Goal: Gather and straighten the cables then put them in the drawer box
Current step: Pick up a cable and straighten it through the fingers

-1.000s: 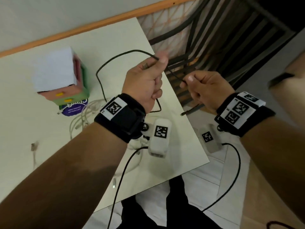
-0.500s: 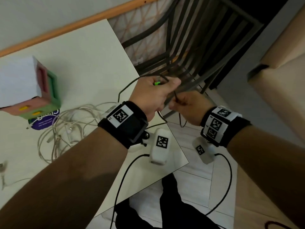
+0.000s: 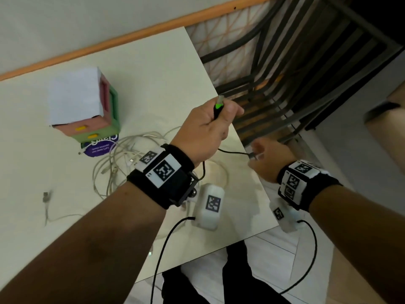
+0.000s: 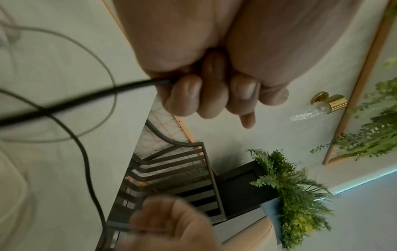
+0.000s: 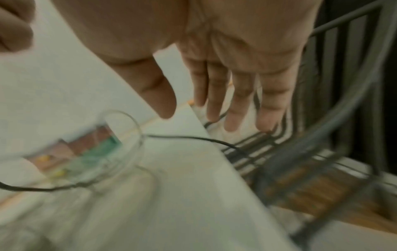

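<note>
My left hand (image 3: 219, 115) is raised over the table's right edge and grips a black cable (image 3: 232, 152) just below its green plug (image 3: 218, 106). The left wrist view shows its fingers (image 4: 210, 95) curled tight round the cable (image 4: 86, 95). From the fist the cable hangs down and runs right to its small end plug (image 3: 252, 155), beside the fingertips of my right hand (image 3: 257, 153). In the right wrist view that hand's fingers (image 5: 234, 101) are straight and spread, with the cable (image 5: 193, 138) passing below them. The pink and green drawer box (image 3: 87, 119) stands at the table's back left.
A tangle of white cables (image 3: 122, 154) lies on the table (image 3: 153, 73) in front of the box, beside a purple round label (image 3: 98, 148). Another white cable (image 3: 46, 198) lies alone at the left. A dark metal chair (image 3: 285, 84) stands off the table's right edge.
My left hand rose with the green plug. My right hand slid down and right along the black cable to its end, and its fingers straightened.
</note>
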`<action>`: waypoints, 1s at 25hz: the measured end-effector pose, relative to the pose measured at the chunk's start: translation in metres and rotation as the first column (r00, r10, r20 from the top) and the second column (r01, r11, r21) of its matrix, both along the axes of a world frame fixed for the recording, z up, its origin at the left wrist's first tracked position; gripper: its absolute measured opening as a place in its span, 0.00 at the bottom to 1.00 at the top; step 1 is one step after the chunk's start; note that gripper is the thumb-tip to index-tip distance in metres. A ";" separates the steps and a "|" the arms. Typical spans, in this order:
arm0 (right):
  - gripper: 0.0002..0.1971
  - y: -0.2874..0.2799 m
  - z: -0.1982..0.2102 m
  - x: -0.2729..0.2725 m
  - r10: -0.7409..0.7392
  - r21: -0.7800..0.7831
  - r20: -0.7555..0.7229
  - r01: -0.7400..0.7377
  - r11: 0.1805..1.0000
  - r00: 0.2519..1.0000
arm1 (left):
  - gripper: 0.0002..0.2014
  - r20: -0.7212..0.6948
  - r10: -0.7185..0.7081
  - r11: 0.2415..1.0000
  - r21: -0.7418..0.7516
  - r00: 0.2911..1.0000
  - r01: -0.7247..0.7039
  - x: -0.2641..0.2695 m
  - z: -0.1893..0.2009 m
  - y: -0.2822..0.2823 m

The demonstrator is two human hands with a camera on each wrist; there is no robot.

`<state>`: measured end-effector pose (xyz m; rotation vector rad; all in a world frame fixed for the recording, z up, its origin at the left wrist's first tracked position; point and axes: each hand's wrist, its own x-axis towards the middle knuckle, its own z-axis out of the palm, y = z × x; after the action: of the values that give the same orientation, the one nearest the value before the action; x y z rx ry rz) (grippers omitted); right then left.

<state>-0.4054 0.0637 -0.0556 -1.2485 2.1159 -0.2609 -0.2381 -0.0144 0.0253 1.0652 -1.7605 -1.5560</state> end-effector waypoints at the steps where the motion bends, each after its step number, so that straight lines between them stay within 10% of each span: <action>1: 0.25 -0.012 0.011 0.019 -0.014 -0.160 0.118 0.033 0.987 0.993 | 0.18 -0.024 0.021 1.000 0.020 0.999 -0.021 0.017 0.000 -0.003; 4: 0.36 -0.018 0.053 0.030 0.246 -0.462 0.461 -0.006 0.887 0.853 | 0.14 -0.215 -0.001 0.981 0.188 0.977 0.043 0.011 0.014 0.010; 7: 0.26 -0.030 0.076 0.078 0.506 -0.516 0.418 -0.262 0.816 0.754 | 0.17 -0.387 0.066 0.943 0.326 0.920 0.070 0.039 0.037 0.003; 12: 0.09 -0.055 0.077 0.133 0.299 -0.453 0.429 -0.084 0.888 0.853 | 0.15 -0.524 0.171 0.926 0.375 0.834 0.046 0.089 0.056 -0.012; 18: 0.09 -0.058 0.061 0.144 0.367 -0.373 0.300 -0.245 0.895 0.881 | 0.20 -0.315 0.299 0.917 0.356 0.901 -0.180 0.114 0.028 -0.017; 21: 0.44 -0.054 0.067 0.143 0.382 -0.432 0.523 -0.149 0.889 0.762 | 0.21 -0.207 0.317 0.891 0.399 0.926 -0.216 0.115 0.011 -0.013; 25: 0.46 -0.055 0.080 0.147 0.523 -0.579 0.424 -0.223 0.784 0.740 | 0.19 -0.142 0.309 0.858 0.468 0.940 -0.211 0.105 -0.001 -0.004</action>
<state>-0.2579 0.0084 0.0248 -1.6205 1.2561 -0.9158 -0.1332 -0.0187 0.0244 1.2353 -1.0801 -1.8636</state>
